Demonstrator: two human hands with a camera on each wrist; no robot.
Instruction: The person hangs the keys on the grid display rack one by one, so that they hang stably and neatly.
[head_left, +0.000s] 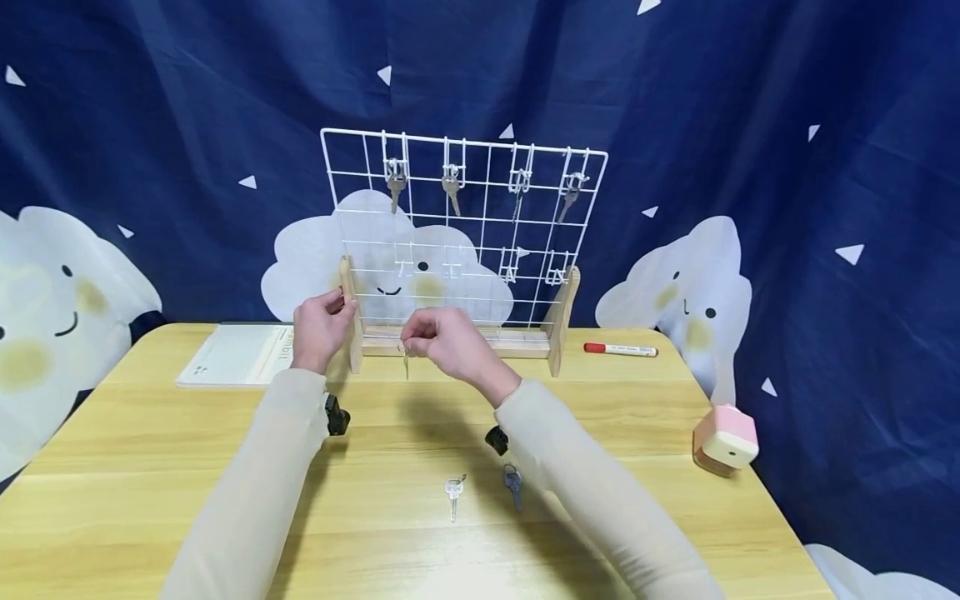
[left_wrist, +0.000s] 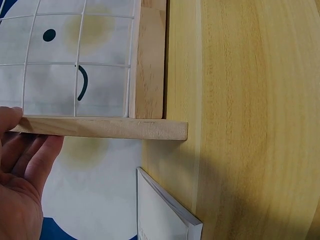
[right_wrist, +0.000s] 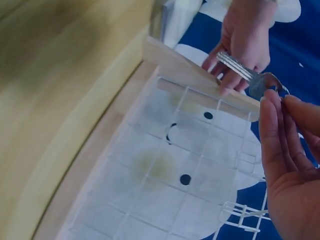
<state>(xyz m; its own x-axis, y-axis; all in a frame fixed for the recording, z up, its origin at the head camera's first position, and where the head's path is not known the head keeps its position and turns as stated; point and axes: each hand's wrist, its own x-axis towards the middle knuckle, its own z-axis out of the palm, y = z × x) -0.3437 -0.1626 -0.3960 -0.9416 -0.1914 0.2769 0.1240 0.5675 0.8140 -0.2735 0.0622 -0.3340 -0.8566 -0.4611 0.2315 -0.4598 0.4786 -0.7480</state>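
Note:
My left hand [head_left: 318, 329] grips the left wooden post [left_wrist: 110, 128] of a white wire grid rack [head_left: 480, 143], thumb on one face and fingers on the other. Between thumb and fingertips, my right hand [head_left: 453, 342] pinches a silver key [right_wrist: 240, 70] by its ring end. In the head view this key hangs blade down, before the rack's lower left part. Several keys [head_left: 395, 187] hang from hooks along the upper row. Bare wire hooks [head_left: 555, 271] sit in the lower row. Two more ringed keys, one bright [head_left: 453, 496] and one darker [head_left: 513, 485], lie on the table.
A white notebook [head_left: 236, 357] lies left of the rack on the wooden table [head_left: 135, 467]. To the right are a red-capped marker [head_left: 621, 349] and a pink and cream box [head_left: 726, 437] by the edge. A dark blue cloud-print curtain [head_left: 187, 100] hangs behind.

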